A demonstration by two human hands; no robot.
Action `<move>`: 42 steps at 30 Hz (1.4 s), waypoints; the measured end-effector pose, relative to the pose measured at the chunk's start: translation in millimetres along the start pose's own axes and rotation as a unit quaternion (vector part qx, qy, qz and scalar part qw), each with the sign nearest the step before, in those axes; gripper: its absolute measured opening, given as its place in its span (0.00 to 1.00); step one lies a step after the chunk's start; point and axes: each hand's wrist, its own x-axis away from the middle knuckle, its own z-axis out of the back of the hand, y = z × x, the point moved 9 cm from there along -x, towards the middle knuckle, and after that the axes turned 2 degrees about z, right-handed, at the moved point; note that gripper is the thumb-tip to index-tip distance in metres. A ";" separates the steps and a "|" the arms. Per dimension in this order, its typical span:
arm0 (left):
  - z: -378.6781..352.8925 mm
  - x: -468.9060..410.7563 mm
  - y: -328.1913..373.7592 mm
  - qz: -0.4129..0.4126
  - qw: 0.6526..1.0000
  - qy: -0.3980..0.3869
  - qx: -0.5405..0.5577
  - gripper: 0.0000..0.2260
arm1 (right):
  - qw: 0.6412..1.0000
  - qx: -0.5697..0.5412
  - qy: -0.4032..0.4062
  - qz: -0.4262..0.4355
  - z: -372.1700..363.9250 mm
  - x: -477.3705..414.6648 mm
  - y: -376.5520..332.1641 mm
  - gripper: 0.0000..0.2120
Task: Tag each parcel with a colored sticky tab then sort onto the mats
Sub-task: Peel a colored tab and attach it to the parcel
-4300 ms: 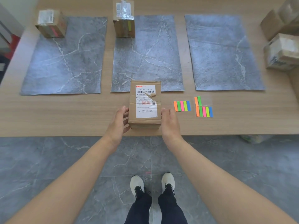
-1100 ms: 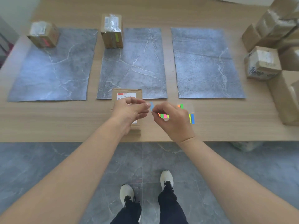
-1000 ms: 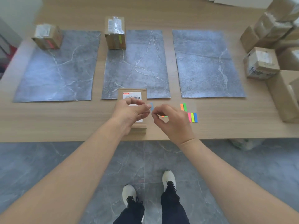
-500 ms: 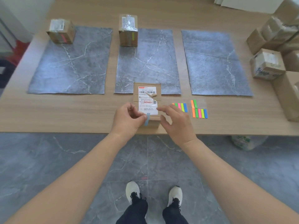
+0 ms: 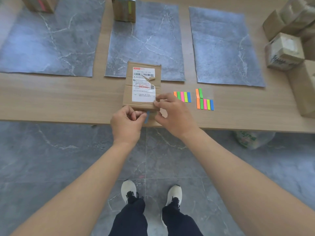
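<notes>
Far to the left of the parcel (image 5: 142,86), and behind it, a pink-tabbed box (image 5: 39,4) stands on the far end of the left mat (image 5: 47,40). Straight behind the parcel, a lime-tabbed box (image 5: 123,9) sits at the far left corner of the middle mat (image 5: 153,40). The parcel lies flat on the tabletop (image 5: 59,96), label up. Its far end overlaps the middle mat's near edge and its near end is close to the tabletop's edge. At the parcel's near face, the left hand (image 5: 127,123) has its grip pinched on a blue tab (image 5: 147,116), which stands upright against or just off the cardboard; I cannot tell which. At the parcel's near right corner, the right hand (image 5: 173,113) has its grip closed on that corner, fingertips on top by the label and thumb on the near side. Just right of the parcel lie a short tab strip (image 5: 182,96) and then a second strip (image 5: 204,101). The right mat (image 5: 221,48) lies behind them. Far right of the parcel, plain boxes (image 5: 284,50) are stacked together.
</notes>
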 end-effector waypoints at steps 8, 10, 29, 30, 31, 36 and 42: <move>-2.1 -0.3 -7.1 0.002 0.999 0.029 0.032 0.23 | 0.999 0.008 0.050 0.015 -0.2 -6.2 1.3 0.06; -2.9 0.7 -9.0 0.008 0.998 0.033 0.046 0.23 | 0.997 0.013 0.072 0.010 -1.9 -4.8 0.1 0.07; 55.3 -14.5 -23.5 -0.005 0.995 0.099 0.019 0.06 | 0.987 0.080 0.137 -0.014 -29.3 6.1 3.8 0.20; 51.1 -17.7 -22.7 0.003 0.996 0.075 0.039 0.03 | 0.988 0.082 0.131 -0.018 -30.5 5.5 6.1 0.20; 45.6 -20.1 -21.7 0.016 0.997 0.049 0.057 0.06 | 0.989 0.076 0.124 -0.025 -30.9 5.0 8.2 0.21; 12.2 -21.4 -11.6 0.098 0.984 -0.072 0.130 0.25 | 0.959 -0.174 0.163 -0.154 -17.5 14.5 28.1 0.22; 5.9 -12.6 5.2 0.133 0.977 -0.111 0.128 0.29 | 0.860 -0.340 0.062 -0.375 -44.4 21.0 32.7 0.32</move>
